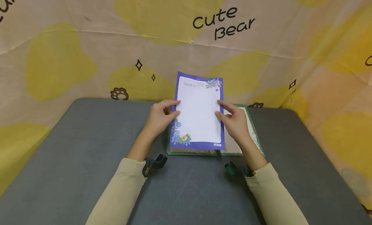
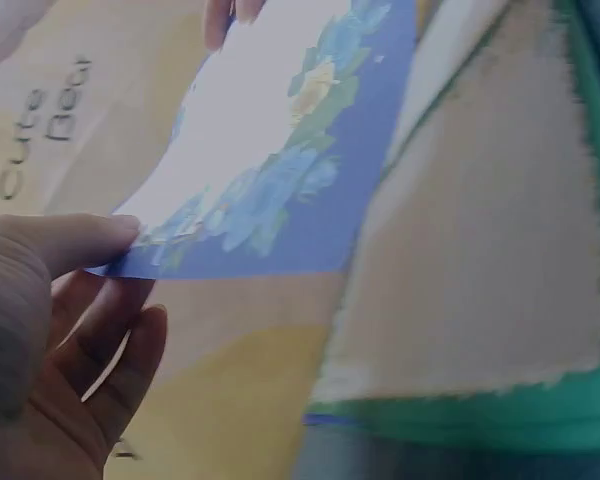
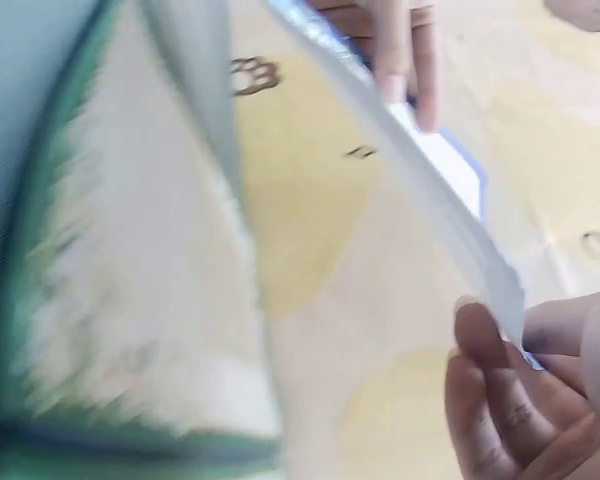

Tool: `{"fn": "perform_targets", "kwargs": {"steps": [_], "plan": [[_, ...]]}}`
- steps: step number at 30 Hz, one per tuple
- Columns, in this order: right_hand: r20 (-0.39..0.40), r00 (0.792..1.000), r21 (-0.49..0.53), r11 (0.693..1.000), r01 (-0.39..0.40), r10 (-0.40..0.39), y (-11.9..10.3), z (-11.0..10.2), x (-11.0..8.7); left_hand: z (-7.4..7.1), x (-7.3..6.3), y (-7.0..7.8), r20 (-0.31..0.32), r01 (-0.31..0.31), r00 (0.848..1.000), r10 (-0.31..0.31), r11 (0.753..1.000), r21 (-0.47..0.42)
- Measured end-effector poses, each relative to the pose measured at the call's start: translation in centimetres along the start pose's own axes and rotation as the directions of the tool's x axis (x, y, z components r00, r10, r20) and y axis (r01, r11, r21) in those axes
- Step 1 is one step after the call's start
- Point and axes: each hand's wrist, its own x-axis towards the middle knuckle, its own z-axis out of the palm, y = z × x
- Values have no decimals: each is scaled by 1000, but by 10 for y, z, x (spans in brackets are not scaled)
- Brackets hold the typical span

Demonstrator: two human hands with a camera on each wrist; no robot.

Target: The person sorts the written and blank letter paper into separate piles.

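A purple-bordered sheet (image 1: pixel 199 115) is held above an open book (image 1: pixel 233 145) on the table (image 1: pixel 189 192), its side edges pinched narrowly by the left hand (image 1: pixel 159 117) and right hand (image 1: pixel 236 122). The book's left half is mostly hidden; the sheet's small writing cannot be read.
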Motion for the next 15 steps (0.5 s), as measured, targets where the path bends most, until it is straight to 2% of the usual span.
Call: {"fn": "perform_targets", "kwargs": {"steps": [4, 7, 12, 15], "plan": [[31, 999, -69, 997, 47, -45, -26, 4, 6, -17, 1, 11, -27, -14, 1000, 16, 997, 75], [108, 992, -98, 993, 69, -58, -45, 9, 10, -30, 2, 17, -61, -23, 998, 31, 992, 126], [282, 958, -87, 993, 75, -48, -69, 25, 15, -52, -3, 23, -93, 24, 996, -4, 977, 214], [328, 943, -52, 996, 75, -54, -78, 38, 15, -66, -9, 26, -101, 57, 994, -30, 961, 271]]}}
